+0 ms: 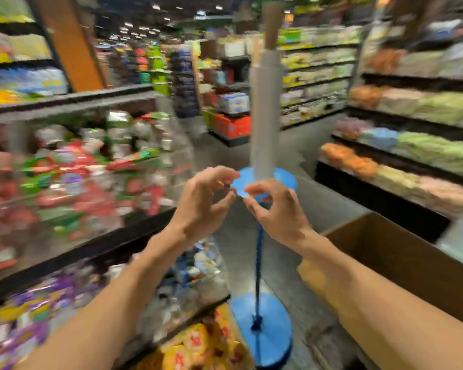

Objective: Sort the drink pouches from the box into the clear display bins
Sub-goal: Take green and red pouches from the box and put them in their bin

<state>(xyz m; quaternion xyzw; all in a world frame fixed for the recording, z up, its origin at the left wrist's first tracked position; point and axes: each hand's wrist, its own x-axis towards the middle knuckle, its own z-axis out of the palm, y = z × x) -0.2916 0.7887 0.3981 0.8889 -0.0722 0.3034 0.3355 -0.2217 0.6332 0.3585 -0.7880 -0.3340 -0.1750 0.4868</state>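
1. Holding nothing that can be made out, your left hand [201, 201] and right hand [273, 206] hover together just in front of the blue metal stand with the round base [262, 324]. The fingers are loosely curled, and the fingertips of the two hands are close but apart. Motion blur hides fine detail, so treat both hands as free.
2. Judge this posture as a transit position. Neither hand is at the supply or at a bin, so the next reach probably goes to the box.
3. Locate the supply. The open brown cardboard box [372, 218] sits to the right of the stand, on your side of it. Only its rim and inner wall show, so you cannot tell whether any pouches are in it.
4. Locate the destination. The clear plastic display bins [177, 156] stand to the left of the stand on black shelving. The upper bin is heaped with red and green foil drink pouches [72, 180]. The clear walls keep the stock visible and contained, so load over the top rim.
5. Mind the edges. The black shelf lip [91, 249] runs toward the stand's pole, and your left forearm crosses above it. The box rim lies just right of your right wrist.
6. Use the open room. Bare grey floor [329, 209] lies between the stand and the box.
7. Avoid the tall grey roll [265, 116], which stands upright on the stand's upper disc just behind your fingertips. Carry pouches across on the near side of the stand so that you do not knock it.
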